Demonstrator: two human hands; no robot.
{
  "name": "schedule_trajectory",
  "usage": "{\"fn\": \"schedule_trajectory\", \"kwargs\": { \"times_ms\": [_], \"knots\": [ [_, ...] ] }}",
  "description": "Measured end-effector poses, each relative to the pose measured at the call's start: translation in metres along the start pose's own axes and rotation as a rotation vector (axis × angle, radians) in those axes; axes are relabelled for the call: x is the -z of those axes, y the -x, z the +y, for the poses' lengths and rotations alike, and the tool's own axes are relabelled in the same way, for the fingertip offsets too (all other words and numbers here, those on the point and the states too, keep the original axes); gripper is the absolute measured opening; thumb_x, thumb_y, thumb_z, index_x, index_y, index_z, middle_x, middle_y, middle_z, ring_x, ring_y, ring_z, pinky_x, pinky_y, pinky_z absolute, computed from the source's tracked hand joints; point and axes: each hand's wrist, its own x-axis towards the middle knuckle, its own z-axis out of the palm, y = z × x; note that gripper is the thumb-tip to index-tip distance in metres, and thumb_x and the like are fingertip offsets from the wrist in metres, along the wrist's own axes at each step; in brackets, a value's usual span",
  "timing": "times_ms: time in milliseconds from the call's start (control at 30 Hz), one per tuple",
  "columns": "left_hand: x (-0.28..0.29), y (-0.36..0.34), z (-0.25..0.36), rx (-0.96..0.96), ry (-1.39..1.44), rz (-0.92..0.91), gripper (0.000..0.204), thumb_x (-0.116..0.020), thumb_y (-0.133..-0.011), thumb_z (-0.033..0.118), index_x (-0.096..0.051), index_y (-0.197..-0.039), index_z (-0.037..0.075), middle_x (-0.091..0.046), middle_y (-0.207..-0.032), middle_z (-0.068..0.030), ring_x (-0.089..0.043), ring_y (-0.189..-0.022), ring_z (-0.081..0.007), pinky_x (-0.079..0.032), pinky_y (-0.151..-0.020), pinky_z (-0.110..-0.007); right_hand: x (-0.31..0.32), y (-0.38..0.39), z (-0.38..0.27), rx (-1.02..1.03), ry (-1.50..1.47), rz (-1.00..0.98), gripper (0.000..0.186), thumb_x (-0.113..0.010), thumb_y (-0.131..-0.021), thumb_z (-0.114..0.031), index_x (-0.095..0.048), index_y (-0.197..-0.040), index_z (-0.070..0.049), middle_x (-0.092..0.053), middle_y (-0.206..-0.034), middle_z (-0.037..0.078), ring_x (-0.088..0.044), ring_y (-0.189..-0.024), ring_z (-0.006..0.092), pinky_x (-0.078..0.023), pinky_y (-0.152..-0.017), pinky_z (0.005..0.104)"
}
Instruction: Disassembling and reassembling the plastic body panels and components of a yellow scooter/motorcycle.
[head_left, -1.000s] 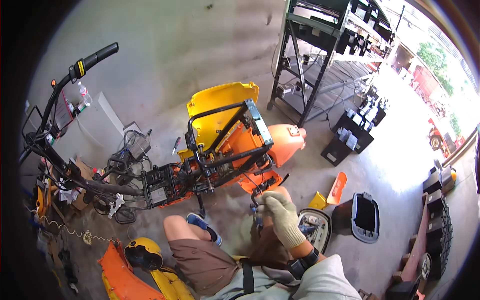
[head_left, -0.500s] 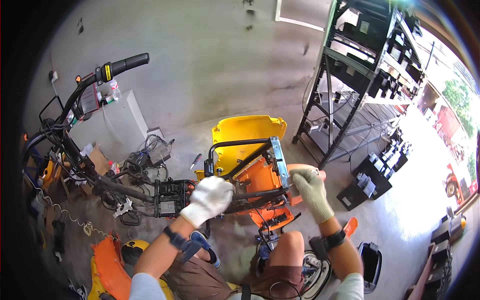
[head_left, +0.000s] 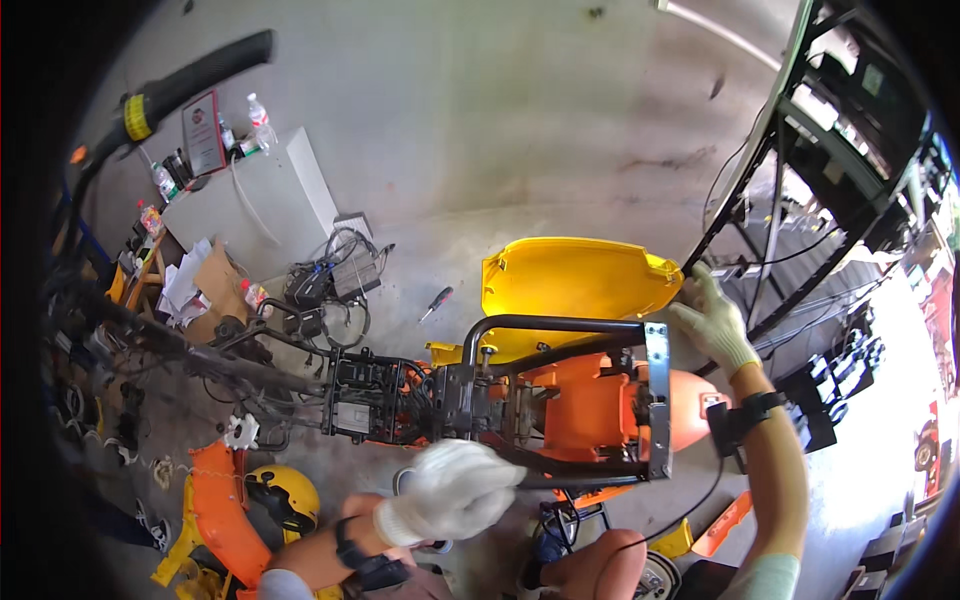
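Note:
A stripped scooter's black tube frame [head_left: 560, 323] lies across the middle, with a metal cross plate [head_left: 657, 400] at its right end. Over its near side, my left hand [head_left: 455, 490] in a white knit glove is smeared by motion, so its fingers cannot be read. My right hand [head_left: 722, 325], also gloved, reaches past the cross plate with fingers apart. Its fingertips are close to the right end of a yellow body panel [head_left: 575, 280] behind the frame; whether they touch is unclear. Orange plastic bodywork [head_left: 590, 408] shows within and beyond the frame.
A handlebar grip [head_left: 205, 78] juts in at upper left. A screwdriver [head_left: 436, 303] and a black boxy unit with cables [head_left: 350, 272] lie on the floor. The metal rack [head_left: 770, 240] stands at right. Orange panels [head_left: 228, 510] and a yellow rounded part [head_left: 285, 492] sit at lower left.
My right hand has left the cross plate and moved outward beside the yellow panel's end. My left hand has come nearer to me from the frame tube. The head view has shifted.

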Motion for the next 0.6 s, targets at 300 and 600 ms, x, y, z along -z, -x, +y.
{"fn": "schedule_trajectory", "kwargs": {
  "times_ms": [300,600],
  "knots": [
    [-0.025,-0.013,-0.284,0.466,-0.526,-0.558,0.046,-0.060,-0.086,0.025,-0.055,-0.127,0.004,-0.061,-0.119,-0.0182,-0.055,-0.118,-0.0357,-0.043,-0.100,-0.045,-0.060,-0.090,0.034,-0.108,-0.416,-0.080,0.058,-0.067,-0.089,-0.038,-0.053,-0.133,-0.004,-0.064,-0.111,0.012,-0.062,-0.097,0.0164,-0.052,-0.085,0.0294],
    [-0.087,-0.052,-0.363,0.504,-0.571,-1.046,0.030,-0.052,-0.090,0.030,-0.062,-0.110,0.011,-0.067,-0.100,-0.0206,-0.065,-0.094,-0.0411,-0.051,-0.081,-0.049,-0.062,-0.063,0.009,-0.106,-0.228,0.103,0.051,-0.067,-0.090,-0.041,-0.057,-0.125,-0.005,-0.069,-0.095,0.011,-0.066,-0.079,0.0143,-0.052,-0.074,0.0294]
  ]
}}
